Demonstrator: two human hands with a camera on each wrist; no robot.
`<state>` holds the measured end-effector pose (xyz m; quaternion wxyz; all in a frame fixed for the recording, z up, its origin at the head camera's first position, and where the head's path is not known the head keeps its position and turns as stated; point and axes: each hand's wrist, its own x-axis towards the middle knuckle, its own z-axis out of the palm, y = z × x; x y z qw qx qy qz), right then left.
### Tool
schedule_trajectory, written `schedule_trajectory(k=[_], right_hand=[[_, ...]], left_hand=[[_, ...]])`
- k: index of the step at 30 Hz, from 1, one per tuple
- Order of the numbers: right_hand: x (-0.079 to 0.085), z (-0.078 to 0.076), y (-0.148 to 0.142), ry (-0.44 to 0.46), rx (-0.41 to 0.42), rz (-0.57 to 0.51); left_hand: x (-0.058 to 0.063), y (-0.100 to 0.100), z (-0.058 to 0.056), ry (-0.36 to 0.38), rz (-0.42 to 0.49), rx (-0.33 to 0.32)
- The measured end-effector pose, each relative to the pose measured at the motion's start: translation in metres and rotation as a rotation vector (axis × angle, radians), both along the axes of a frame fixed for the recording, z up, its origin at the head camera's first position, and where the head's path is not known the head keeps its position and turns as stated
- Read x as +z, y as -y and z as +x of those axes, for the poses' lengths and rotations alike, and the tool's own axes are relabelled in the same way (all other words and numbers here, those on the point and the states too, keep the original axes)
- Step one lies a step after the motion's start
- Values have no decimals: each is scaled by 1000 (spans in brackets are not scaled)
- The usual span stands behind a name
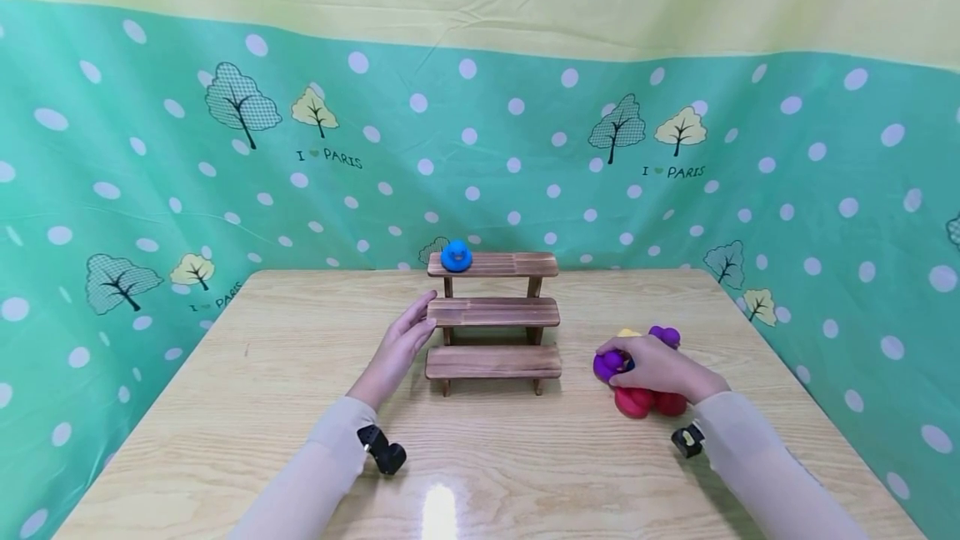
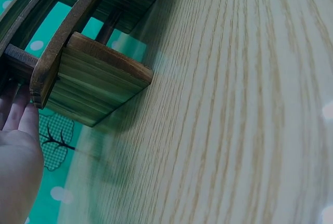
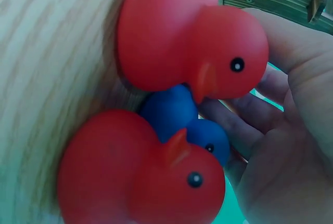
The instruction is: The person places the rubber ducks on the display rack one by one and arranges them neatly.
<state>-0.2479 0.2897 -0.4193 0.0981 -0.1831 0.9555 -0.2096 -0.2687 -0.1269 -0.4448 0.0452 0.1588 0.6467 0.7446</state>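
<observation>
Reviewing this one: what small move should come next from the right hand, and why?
Probably the right hand should lift straight up the purple duck it seems to pinch: red ducks lie close by, and the three-tier wooden stand bears one blue duck, at the left end of its top board, so this one may belong there too.

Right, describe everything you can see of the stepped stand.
The stand is brown, grained and wooden-looking, with three narrow shelves stepping up towards the back on darker supports. It stands upright on the table. A blue toy sits at the left end of the top shelf. The left hand is at the left end of the middle shelf; contact is unclear.
</observation>
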Motion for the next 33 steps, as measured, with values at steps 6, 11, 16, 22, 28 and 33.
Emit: schedule_trajectory(k=[6, 11, 16, 22, 28, 33], right_hand=[[1, 0, 1, 12, -6, -3], [3, 2, 2, 12, -6, -10], [10, 4, 4, -11, -1, -42], [22, 4, 6, -93, 26, -46], [34, 4, 9, -172, 42, -75], [45, 5, 12, -245, 55, -117]], left_hand=[[0, 0, 0, 6, 0, 7], [0, 0, 0, 8, -7, 10], [0, 0, 0, 5, -3, 7], [-1, 0, 0, 4, 0, 1], [-1, 0, -1, 7, -7, 0], [0, -1, 0, 9, -9, 6]])
